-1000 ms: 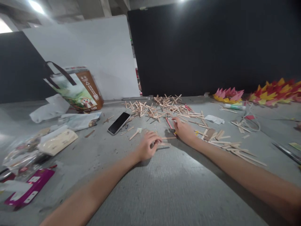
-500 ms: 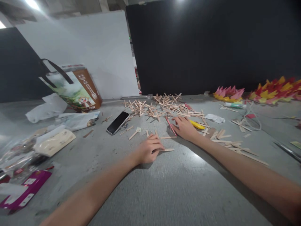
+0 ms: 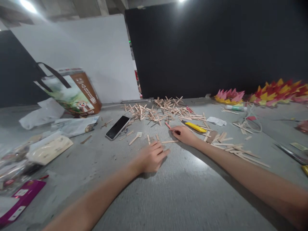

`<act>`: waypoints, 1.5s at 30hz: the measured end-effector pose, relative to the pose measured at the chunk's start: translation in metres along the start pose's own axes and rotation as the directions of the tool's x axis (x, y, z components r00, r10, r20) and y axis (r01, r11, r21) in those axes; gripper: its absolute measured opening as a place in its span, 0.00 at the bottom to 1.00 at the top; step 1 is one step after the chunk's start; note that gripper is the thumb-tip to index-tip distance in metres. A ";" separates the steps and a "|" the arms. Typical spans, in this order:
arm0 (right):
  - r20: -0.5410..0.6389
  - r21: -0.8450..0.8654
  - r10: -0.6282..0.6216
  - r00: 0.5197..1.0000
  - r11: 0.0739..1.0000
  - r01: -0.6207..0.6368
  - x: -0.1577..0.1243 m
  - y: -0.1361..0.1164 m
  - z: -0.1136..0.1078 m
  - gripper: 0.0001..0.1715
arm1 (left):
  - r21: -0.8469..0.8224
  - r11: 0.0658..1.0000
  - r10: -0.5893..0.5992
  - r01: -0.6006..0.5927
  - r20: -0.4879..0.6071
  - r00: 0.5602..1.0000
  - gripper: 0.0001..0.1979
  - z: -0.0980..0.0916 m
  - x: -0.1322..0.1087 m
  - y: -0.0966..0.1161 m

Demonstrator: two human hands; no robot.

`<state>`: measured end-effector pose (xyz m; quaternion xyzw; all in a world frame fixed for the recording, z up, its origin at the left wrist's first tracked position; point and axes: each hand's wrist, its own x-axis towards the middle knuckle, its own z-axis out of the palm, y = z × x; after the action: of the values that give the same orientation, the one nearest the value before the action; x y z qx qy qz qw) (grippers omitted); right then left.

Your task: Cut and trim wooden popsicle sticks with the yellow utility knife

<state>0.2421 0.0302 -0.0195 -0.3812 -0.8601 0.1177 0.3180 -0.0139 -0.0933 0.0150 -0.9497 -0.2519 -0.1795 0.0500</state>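
My left hand (image 3: 152, 157) lies flat on the grey table (image 3: 183, 192), fingers stretched out, near two short wooden sticks (image 3: 152, 139). Whether anything is under the palm I cannot tell. My right hand (image 3: 184, 134) rests a little farther back, with its fingertips pinched on the end of a thin red pen (image 3: 167, 125). A single stick (image 3: 169, 141) lies between the two hands. Just right of my right hand is a yellow utility knife (image 3: 195, 127). Behind both hands spreads a heap of crossed wooden sticks (image 3: 156, 110).
A black phone (image 3: 117, 127) lies left of the heap, a printed carrier bag (image 3: 72, 93) farther left. Plastic packets (image 3: 48, 149) and a purple packet (image 3: 16, 202) crowd the left edge. Loose sticks (image 3: 231, 147), a cable (image 3: 252, 125), a glue tube (image 3: 234, 108) and paper flowers (image 3: 279, 91) fill the right.
My left hand has flattened and its fingers have spread, and the stick beside it no longer shows. My right hand drew back, uncovering the yellow knife, and pinched the red pen.
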 end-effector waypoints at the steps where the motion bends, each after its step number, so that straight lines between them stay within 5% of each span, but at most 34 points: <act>1: -0.013 0.004 0.003 1.000 1.000 -0.003 -0.001 0.000 0.000 0.16 | -0.030 0.999 -0.014 0.014 -0.014 1.000 0.22 -0.001 0.000 -0.001; 9: -0.057 0.028 -0.006 0.998 1.000 0.008 -0.004 -0.006 -0.008 0.12 | -0.303 0.951 -0.058 0.061 0.018 0.998 0.23 0.003 0.002 -0.011; 24: -0.062 -0.054 0.184 0.981 0.981 -0.188 -0.003 0.001 -0.005 0.04 | -0.208 0.947 -0.271 0.247 -0.094 0.958 0.15 0.017 0.002 -0.011; 29: -0.100 -0.010 0.198 0.975 0.980 -0.200 -0.004 0.004 -0.001 0.14 | -0.210 0.934 -0.314 0.290 -0.089 0.945 0.12 0.015 0.001 -0.011; 34: -0.166 0.031 0.190 0.968 0.982 -0.188 -0.007 -0.003 -0.006 0.06 | -0.193 0.918 -0.360 0.348 -0.032 0.932 0.07 0.010 -0.001 -0.016; 42: -0.272 0.140 0.094 0.958 0.989 -0.057 -0.007 -0.016 -0.013 0.16 | -0.164 0.905 -0.399 0.392 -0.006 0.917 0.08 0.012 -0.004 -0.022; 45: -0.306 0.232 0.100 0.947 0.972 -0.027 -0.008 -0.023 -0.016 0.13 | -0.168 0.890 -0.430 0.425 0.006 0.903 0.11 0.012 -0.005 -0.023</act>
<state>0.2427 0.0078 -0.0004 -0.3845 -0.7666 0.1618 0.4882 -0.0254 -0.0730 0.0017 -0.8690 -0.4378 -0.2210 -0.0658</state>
